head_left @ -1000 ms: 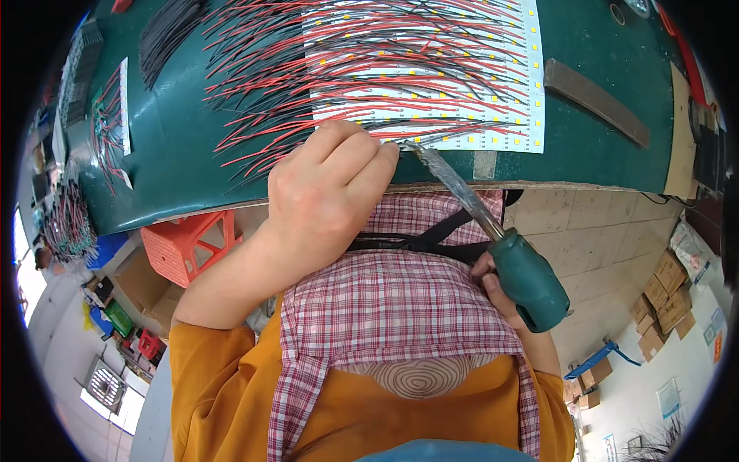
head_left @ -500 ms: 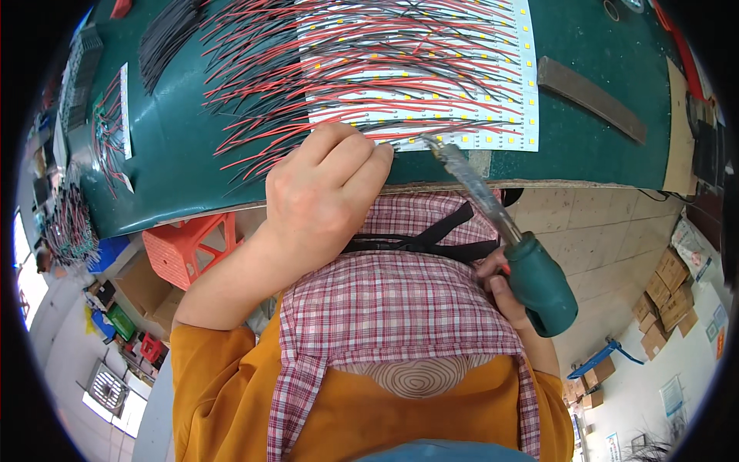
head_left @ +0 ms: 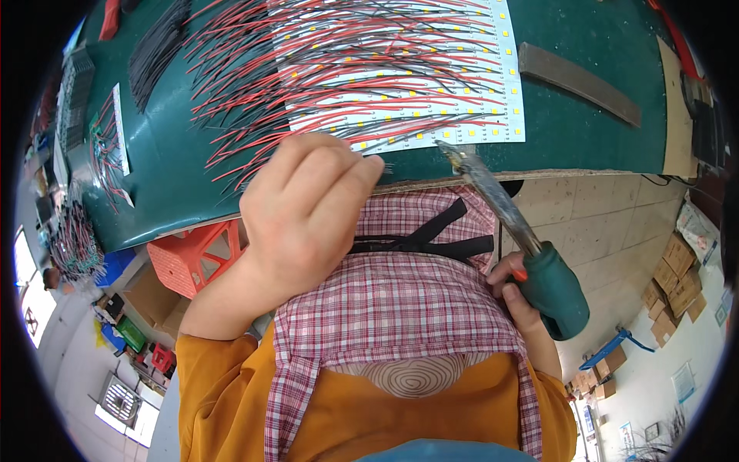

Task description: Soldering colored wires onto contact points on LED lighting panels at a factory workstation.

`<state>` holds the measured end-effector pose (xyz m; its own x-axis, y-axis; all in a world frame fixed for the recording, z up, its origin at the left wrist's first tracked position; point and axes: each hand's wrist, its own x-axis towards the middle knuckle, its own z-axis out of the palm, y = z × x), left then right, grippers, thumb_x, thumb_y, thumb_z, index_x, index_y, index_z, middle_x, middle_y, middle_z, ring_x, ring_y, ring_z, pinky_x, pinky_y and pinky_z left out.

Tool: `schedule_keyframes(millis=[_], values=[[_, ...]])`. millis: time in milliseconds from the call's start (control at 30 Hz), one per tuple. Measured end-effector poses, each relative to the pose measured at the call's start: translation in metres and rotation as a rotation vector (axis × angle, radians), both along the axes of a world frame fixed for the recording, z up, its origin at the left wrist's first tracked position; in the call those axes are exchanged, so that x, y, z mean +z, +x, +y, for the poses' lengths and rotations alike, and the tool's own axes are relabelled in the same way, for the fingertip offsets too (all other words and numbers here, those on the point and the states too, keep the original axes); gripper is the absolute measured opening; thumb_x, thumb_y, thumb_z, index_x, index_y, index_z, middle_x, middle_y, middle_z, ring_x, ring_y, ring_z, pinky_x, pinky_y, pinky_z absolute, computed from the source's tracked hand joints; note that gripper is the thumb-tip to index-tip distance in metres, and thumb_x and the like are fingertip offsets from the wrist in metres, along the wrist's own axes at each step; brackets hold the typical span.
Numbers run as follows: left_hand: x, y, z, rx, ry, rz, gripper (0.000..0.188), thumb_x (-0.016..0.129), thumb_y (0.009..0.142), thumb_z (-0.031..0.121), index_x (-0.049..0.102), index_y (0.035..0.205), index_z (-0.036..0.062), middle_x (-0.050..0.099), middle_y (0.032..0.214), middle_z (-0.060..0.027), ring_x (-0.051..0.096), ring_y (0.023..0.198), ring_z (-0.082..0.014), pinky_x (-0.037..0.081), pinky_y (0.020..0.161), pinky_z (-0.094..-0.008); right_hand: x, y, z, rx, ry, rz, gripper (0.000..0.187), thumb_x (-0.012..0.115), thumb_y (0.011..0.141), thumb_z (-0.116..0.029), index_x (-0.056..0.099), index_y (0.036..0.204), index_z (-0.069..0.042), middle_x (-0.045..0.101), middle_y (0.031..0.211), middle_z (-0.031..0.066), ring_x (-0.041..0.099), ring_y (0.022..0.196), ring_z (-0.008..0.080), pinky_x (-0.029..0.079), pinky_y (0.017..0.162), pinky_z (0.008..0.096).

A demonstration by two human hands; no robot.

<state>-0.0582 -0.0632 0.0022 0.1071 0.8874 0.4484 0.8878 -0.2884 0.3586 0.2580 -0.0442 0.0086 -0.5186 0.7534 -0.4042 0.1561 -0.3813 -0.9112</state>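
My left hand (head_left: pixel 304 204) is closed in a pinch at the table's near edge, with the thin tips of wires (head_left: pixel 387 169) just showing past its fingers. In my right hand (head_left: pixel 517 296) is a soldering iron (head_left: pixel 560 292) with a green handle and a stained metal shaft. Its tip rests near the lower edge of a white LED board sheet (head_left: pixel 514 92), to the right of my left hand. Rows of red and black wires (head_left: pixel 346 104) lie across the sheet and spill over its left side. My palm hides part of the lowest wires.
A bundle of black wires (head_left: pixel 158 54) and a small wired strip (head_left: pixel 121 131) lie left on the green tabletop (head_left: pixel 173 169). At the right is a flat grey bar (head_left: pixel 579 83). A red stool (head_left: pixel 192 258) stands below the table edge, and cardboard boxes (head_left: pixel 677 277) are stacked on the right.
My left hand has drawn slightly left and down, away from the sheet's edge. The iron's tip has parted from the fingertips and shifted a little right. The whole view has shifted slightly.
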Motion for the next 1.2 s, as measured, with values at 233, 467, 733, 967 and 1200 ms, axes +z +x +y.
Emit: schedule_keyframes(millis=[233,467,733,967,1200], values=[[-0.003,0.017,0.007,0.056,-0.143,0.02,0.027,0.068,0.065,-0.006,0.07,0.091,0.0018,0.062,0.079,-0.0051,0.063,0.077,-0.0217,0.052,0.063,-0.0308,-0.004,-0.017,0.008,0.336,0.267,-0.488,0.012,0.071,0.077,-0.012,0.069,0.089,-0.013,0.069,0.075,0.0009,0.069,0.069,0.0187,0.054,0.063,0.0295],[-0.004,0.021,0.008,0.096,-0.164,0.048,0.028,0.068,0.065,-0.006,0.07,0.092,0.0029,0.061,0.079,-0.0039,0.062,0.076,-0.0206,0.052,0.062,-0.0307,-0.015,-0.017,0.004,0.368,0.383,-0.554,0.011,0.074,0.076,-0.022,0.072,0.086,-0.02,0.069,0.077,0.0024,0.067,0.067,0.0238,0.053,0.06,0.0349],[-0.004,0.02,0.008,0.078,-0.156,0.056,0.028,0.067,0.065,-0.006,0.069,0.092,0.0013,0.06,0.079,-0.0048,0.062,0.077,-0.0214,0.051,0.063,-0.0309,-0.025,-0.007,0.0,0.419,0.438,-0.579,0.019,0.077,0.073,-0.025,0.072,0.091,-0.02,0.068,0.083,0.0064,0.066,0.07,0.0272,0.052,0.06,0.0372],[-0.004,0.023,0.007,0.105,-0.17,0.073,0.027,0.067,0.066,-0.005,0.068,0.092,0.0012,0.06,0.079,-0.005,0.061,0.076,-0.0217,0.051,0.063,-0.031,-0.033,0.005,-0.001,0.474,0.501,-0.468,0.027,0.067,0.09,-0.021,0.056,0.105,-0.002,0.065,0.086,0.0082,0.063,0.077,0.0171,0.051,0.072,0.0286],[-0.004,0.024,0.007,0.107,-0.191,0.086,0.025,0.067,0.068,-0.005,0.069,0.092,0.0017,0.06,0.079,-0.005,0.061,0.076,-0.0216,0.051,0.063,-0.0317,-0.017,-0.008,-0.003,0.23,0.275,-0.388,0.014,0.071,0.073,-0.008,0.068,0.086,-0.01,0.068,0.075,0.0053,0.069,0.07,0.0207,0.054,0.065,0.0289]])
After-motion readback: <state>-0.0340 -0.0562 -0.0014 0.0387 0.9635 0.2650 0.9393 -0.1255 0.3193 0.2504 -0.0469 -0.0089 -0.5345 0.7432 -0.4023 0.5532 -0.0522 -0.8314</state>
